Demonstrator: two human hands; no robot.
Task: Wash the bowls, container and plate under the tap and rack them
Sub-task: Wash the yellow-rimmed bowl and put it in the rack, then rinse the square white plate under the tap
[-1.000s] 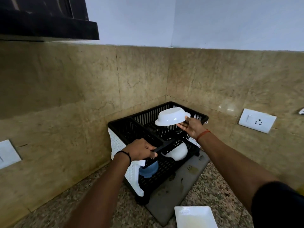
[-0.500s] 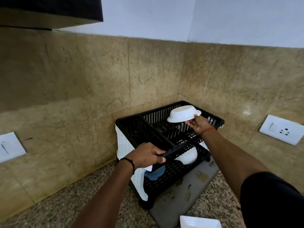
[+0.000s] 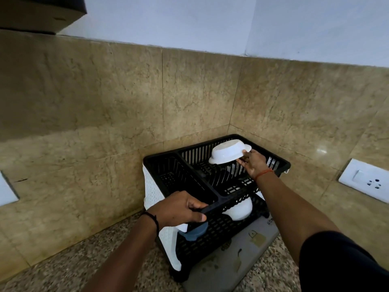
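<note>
A two-tier black dish rack (image 3: 273, 163) with white side panels stands in the counter corner. My right hand (image 3: 253, 164) holds a white oval bowl (image 3: 228, 151) upside down and tilted over the prongs of the top tier. My left hand (image 3: 180, 208) grips the front rim of the top tier. On the lower tier a second white bowl (image 3: 240, 210) rests upside down, and a blue container (image 3: 193, 231) sits partly hidden behind my left hand.
A grey drip mat (image 3: 242, 262) lies under the rack on the speckled granite counter (image 3: 63, 272). Tan tiled walls meet behind the rack. A white switch socket (image 3: 367, 180) is on the right wall, another plate (image 3: 6, 190) on the left wall, and a dark cabinet (image 3: 42, 13) hangs top left.
My view has tilted up, so the white square plate at the bottom has left the frame. My right hand has tipped the bowl down toward the top tier. My left hand stays on the rim.
</note>
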